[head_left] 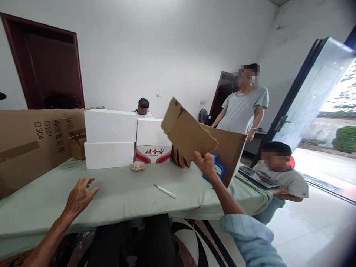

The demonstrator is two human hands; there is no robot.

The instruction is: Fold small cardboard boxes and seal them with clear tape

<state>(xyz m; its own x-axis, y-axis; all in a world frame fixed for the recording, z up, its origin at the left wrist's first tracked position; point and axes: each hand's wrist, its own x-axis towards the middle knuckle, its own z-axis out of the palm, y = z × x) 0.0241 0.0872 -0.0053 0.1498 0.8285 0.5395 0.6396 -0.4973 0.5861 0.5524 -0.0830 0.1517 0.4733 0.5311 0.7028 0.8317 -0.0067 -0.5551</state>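
My right hand (205,163) grips the lower corner of a torn piece of brown cardboard (189,131), which is tilted up above the table. Over the table's left part is my left hand (80,195), its fingers apart and nothing in it. Between the hands, a white-handled craft knife (165,191) lies on the green cloth. Behind it rests a small clear bag with pale contents (137,165). Beneath my right hand, a blue object (219,167) is partly hidden by my wrist; I cannot make out its kind.
White boxes (109,126) stand stacked at the back, beside a red-and-white box (154,154). A large printed carton (36,141) fills the left side. Upright cardboard (230,148) stands at right. One person (244,107) stands behind it; another (283,178) sits by the table's right end.
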